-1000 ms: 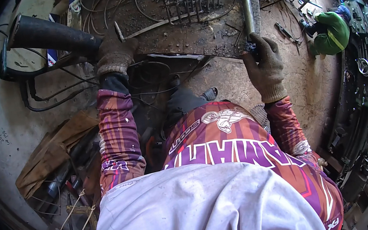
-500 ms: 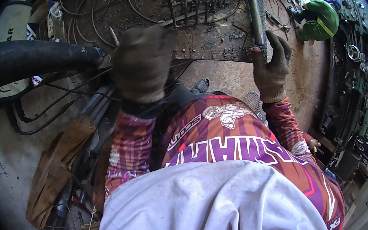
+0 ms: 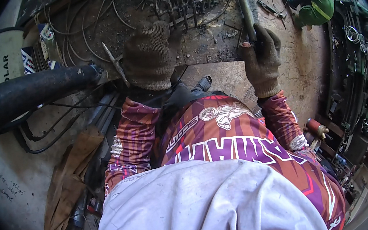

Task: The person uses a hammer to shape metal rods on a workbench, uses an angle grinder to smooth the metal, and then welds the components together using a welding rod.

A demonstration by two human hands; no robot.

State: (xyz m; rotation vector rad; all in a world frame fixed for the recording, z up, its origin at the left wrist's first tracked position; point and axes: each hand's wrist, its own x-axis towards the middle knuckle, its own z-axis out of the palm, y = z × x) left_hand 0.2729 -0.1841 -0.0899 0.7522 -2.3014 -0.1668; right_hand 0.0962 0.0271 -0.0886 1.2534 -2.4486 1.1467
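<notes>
Along the right edge of the table (image 3: 207,57), the bar (image 3: 242,4) is lying with its near end in the right hand (image 3: 263,59), which is grasping it; at the table's near edge the left hand (image 3: 148,57) is hanging beside a spike (image 3: 115,63), and I'm unable to tell whether it's gripping that

Forearms (image 3: 129,135) reaching forward, left hand (image 3: 148,57) fisted, right fingers (image 3: 270,39) curled

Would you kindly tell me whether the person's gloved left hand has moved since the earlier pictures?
Yes: judged against the grid of metal rods on the worktable, the left hand has moved right, closer to those rods.
</notes>
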